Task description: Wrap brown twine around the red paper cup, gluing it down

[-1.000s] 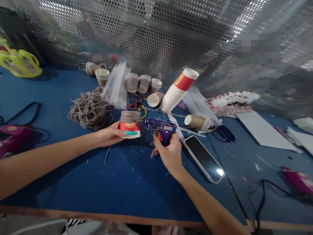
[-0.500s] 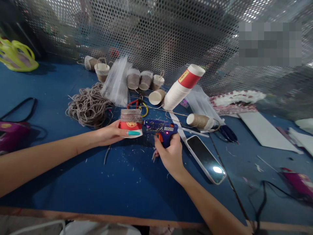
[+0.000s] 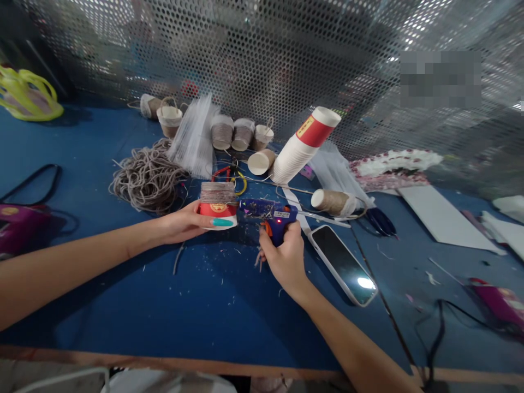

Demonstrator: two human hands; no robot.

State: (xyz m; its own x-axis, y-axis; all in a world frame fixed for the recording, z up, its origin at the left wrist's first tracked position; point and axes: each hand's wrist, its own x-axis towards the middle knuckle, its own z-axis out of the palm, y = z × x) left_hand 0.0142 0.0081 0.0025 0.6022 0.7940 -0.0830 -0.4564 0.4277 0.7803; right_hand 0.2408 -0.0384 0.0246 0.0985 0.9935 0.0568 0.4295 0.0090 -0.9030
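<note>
My left hand (image 3: pixel 192 221) is closed round a red and white paper cup (image 3: pixel 218 210), its thumb with a long turquoise nail across the front. Grey-brown cord (image 3: pixel 218 192) is wound in rows round the upper part of the cup. In my right hand (image 3: pixel 286 254) is a blue hot glue gun (image 3: pixel 282 218) with an orange trigger and a lit red light. Its nozzle points left and comes close to the cup's right side; whether they touch I cannot tell. A clear glue stick (image 3: pixel 323 218) juts from the back of the gun. Below my right fingers hang short cord ends.
A tangled heap of cord (image 3: pixel 147 177) lies behind my left hand. Farther back stand several cord-wrapped cups (image 3: pixel 222 134) and a leaning stack of paper cups (image 3: pixel 292 155). A phone (image 3: pixel 344 265) lies right of my right hand. Scissors with yellow and red handles (image 3: pixel 241 183) lie behind the cup.
Almost nothing differs. The whole view has shifted very slightly, while both hands keep the cup and the glue gun in the same positions relative to each other.
</note>
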